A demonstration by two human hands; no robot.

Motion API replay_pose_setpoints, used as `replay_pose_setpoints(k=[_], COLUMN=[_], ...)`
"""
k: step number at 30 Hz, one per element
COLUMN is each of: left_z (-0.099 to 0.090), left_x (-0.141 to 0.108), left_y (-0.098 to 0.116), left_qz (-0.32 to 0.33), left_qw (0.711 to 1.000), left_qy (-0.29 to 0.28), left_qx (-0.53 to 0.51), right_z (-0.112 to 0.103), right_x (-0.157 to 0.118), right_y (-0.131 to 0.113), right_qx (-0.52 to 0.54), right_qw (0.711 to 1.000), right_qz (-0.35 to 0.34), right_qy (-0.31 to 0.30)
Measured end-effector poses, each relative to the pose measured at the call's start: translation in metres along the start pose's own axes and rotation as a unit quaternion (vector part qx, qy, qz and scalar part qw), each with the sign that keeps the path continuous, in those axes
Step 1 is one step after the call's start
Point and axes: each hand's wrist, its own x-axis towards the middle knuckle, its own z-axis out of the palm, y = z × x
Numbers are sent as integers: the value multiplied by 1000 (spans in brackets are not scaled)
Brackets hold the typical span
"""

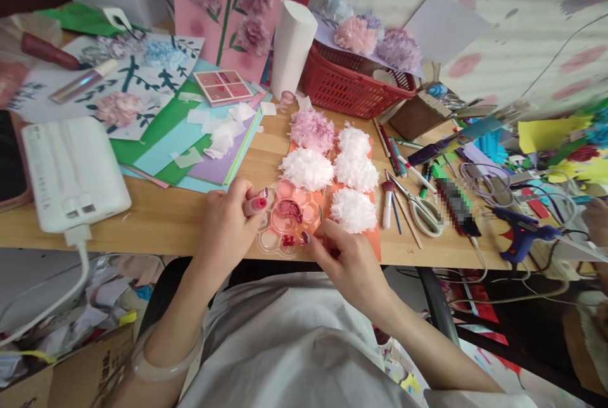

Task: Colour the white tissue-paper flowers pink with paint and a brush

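My left hand [230, 221] is closed around a small pink-red tube [255, 206] at the left edge of a clear flower-shaped palette [266, 241]. Dark red colour lies in the palette's middle well, with more red in a lower well. My right hand [349, 261] pinches a thin applicator [299, 241] over that lower well; most of it is hidden by the fingers. Beyond the palette, white paper pompoms [308, 168] and a pink-tinted pompom [312, 130] sit on orange card [375, 244].
On the right lie a makeup brush [387, 204], scissors [418, 205], a phone-like device [456, 207] and a blue glue gun [520, 232]. A red basket [361, 88] and white cylinder [293, 47] stand behind. At left are coloured papers [156, 158] and a cabled power bank [76, 173].
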Motion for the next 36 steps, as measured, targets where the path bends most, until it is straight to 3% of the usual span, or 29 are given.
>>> replay_pose_setpoints(k=[7, 13, 16, 21, 26, 30, 36], left_z=[0, 0, 0, -1, -2, -2, -3], left_x=[1, 1, 1, 2, 2, 2, 2], left_y=[-1, -2, -3, 0, 3, 4, 5], left_qz=[1, 8, 8, 16, 13, 14, 4], left_qw=[1000, 1000, 1000, 999, 998, 999, 999], left_qy=[-1, -1, -4, -5, -11, -12, -7], left_qx=[2, 17, 17, 43, 54, 49, 49], right_z=[-7, -9, -15, -22, -5, 2, -14], right_x=[11, 26, 26, 2, -20, -23, -18], right_y=[-2, -9, -10, 1, 22, 23, 7], right_qx=[-56, -133, -106, 12, 59, 23, -96], right_qw=[997, 990, 992, 999, 998, 999, 986], right_qz=[42, 42, 42, -9, -30, -29, -136], right_qy=[-37, -31, -62, -42, 17, 22, -3])
